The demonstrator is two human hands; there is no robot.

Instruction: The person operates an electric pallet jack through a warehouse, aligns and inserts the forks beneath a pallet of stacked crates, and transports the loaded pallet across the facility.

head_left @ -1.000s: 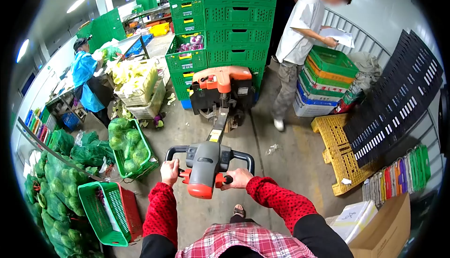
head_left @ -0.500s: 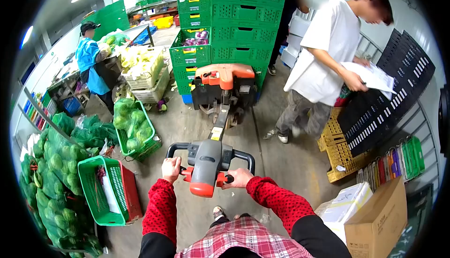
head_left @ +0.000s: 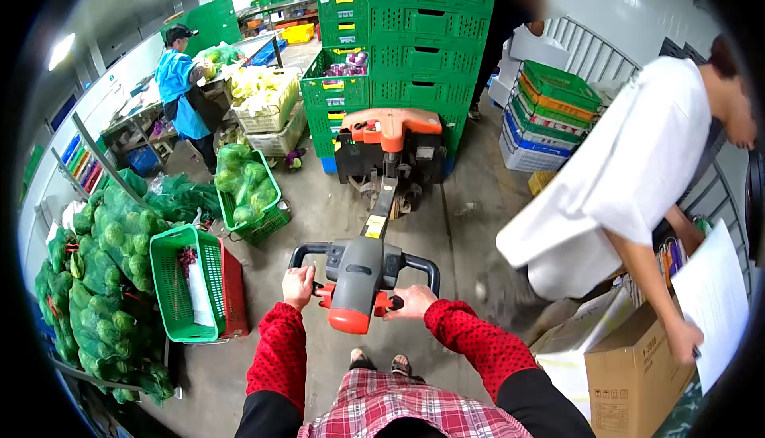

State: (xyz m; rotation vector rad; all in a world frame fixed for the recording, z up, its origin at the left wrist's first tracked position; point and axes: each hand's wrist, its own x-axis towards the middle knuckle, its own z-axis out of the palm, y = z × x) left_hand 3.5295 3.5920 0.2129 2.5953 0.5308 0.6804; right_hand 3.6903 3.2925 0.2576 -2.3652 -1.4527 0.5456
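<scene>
With fingers curled round the left grip, my left hand [head_left: 298,287] holds the pallet jack handle [head_left: 358,271], whose grey and black head ends in a red-orange tip. My right hand [head_left: 413,302] is closed on the opposite grip, by the red and black control. From the handle head a shaft runs forward to the orange-topped body [head_left: 392,129] of the jack. Tall stacks of green crates [head_left: 430,48] stand right behind it. Purple vegetables in netting [head_left: 348,66] fill one crate of the shorter stack on the left.
Net bags of green vegetables [head_left: 107,310] are heaped at left, beside a green crate [head_left: 182,322] and a crate of wrapped cabbages [head_left: 249,185]. A person in a white shirt [head_left: 629,175] leans near a cardboard box [head_left: 633,374] at right. Stacked baskets [head_left: 546,115] stand behind.
The person in white has come nearer on the right and bent down, paper in hand. Stacked baskets behind them now show. My feet have shifted; both hands keep their hold.
</scene>
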